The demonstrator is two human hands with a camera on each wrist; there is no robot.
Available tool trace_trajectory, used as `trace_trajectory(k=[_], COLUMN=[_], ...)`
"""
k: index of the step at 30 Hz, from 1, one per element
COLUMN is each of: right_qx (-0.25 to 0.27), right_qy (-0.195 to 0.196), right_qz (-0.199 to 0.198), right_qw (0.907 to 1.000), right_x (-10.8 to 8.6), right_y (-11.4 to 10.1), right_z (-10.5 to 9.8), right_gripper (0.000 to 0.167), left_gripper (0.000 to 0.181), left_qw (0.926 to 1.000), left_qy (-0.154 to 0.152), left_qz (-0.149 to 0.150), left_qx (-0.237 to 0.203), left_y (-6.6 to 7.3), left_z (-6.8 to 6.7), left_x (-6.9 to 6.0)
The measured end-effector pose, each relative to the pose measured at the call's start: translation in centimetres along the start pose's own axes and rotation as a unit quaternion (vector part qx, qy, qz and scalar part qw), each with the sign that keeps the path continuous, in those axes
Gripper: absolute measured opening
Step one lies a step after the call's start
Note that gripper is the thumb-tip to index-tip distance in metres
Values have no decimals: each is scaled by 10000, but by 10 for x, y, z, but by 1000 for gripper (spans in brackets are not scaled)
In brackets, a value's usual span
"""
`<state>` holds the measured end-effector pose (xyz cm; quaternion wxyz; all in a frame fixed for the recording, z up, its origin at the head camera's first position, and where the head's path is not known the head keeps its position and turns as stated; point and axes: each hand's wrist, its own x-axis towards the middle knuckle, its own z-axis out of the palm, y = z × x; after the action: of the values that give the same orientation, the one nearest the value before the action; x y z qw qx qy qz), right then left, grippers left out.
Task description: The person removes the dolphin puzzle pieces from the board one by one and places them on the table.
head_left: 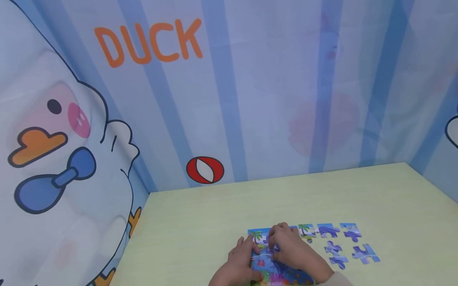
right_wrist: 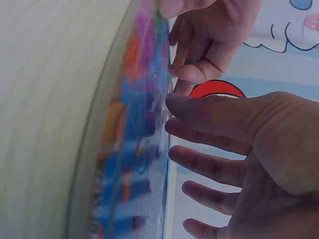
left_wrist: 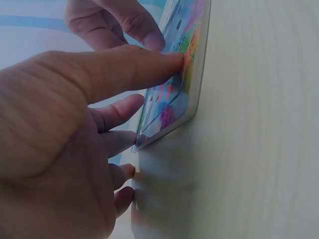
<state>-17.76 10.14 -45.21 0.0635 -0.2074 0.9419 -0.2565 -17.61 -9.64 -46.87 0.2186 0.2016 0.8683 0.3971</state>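
Observation:
A colourful sea-scene puzzle board (head_left: 261, 262) lies on the table near its front. My left hand (head_left: 240, 263) rests along the board's left edge, its thumb on the printed face and the other fingers at the side, as the left wrist view (left_wrist: 65, 109) also shows. Over the board's upper part, my right hand (head_left: 290, 247) touches the surface with thumb and fingertips. In the right wrist view this hand (right_wrist: 259, 149) has its fingers spread and only slightly bent. Whether a piece lies under its fingertips cannot be told.
Loose puzzle pieces lie right of the board: a palm-tree piece (head_left: 306, 231), a purple one (head_left: 327, 230), a corner-like one (head_left: 351, 231), a joined-looking pair (head_left: 334, 248) and another (head_left: 365, 254). Behind the pale table (head_left: 200, 222) hangs a striped cloth (head_left: 264, 99).

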Motion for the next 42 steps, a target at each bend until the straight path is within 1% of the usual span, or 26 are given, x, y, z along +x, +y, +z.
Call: trace_trajectory(k=[4, 8, 12, 15, 22, 27, 32, 34, 37, 40, 42], right_qx=[-105, -99, -98, -90, -166, -204, -53, -76, -269, -453, -489], right_qy=[-29, -108, -19, 52, 53, -1, -52, -35, 42, 108, 103], right_qz=[-80, 31, -12, -42, 35, 10, 15, -84, -394, -709, -819], right_qw=[9999, 9999, 9999, 9999, 9998, 9998, 10000, 9999, 9989, 9964, 9954], right_x=[2, 5, 5, 4, 3, 2, 0, 0, -1, -1, -1], right_y=[1, 0, 0, 2, 4, 4, 5, 6, 8, 10, 10], right_z=[0, 0, 3, 7, 10, 9, 10, 10, 9, 7, 6], right_gripper=[9, 10, 17, 23, 27, 29, 29, 28, 29, 30, 31], left_gripper=[38, 39, 41, 41, 40, 41, 41, 41, 42, 43, 44], left_qw=[10000, 9999, 9997, 9997, 9996, 9995, 9998, 9998, 9996, 9993, 9991], left_qy=[21, 110, 207, 224, 224, 224, 156, 146, 168, 230, 267], left_qz=[18, 38, 35, 20, 113, 75, -74, -114, -153, -95, -29], left_qx=[38, 34, 87, 124, 131, 190, 133, 125, 171, 269, 331], left_y=[0, 0, -1, -1, -1, 0, 0, 0, 1, 2, 2], left_z=[0, 0, 2, 3, 3, 2, 3, 3, 4, 4, 4], left_x=[1, 1, -1, -2, -2, -2, -1, -2, -2, -4, -5])
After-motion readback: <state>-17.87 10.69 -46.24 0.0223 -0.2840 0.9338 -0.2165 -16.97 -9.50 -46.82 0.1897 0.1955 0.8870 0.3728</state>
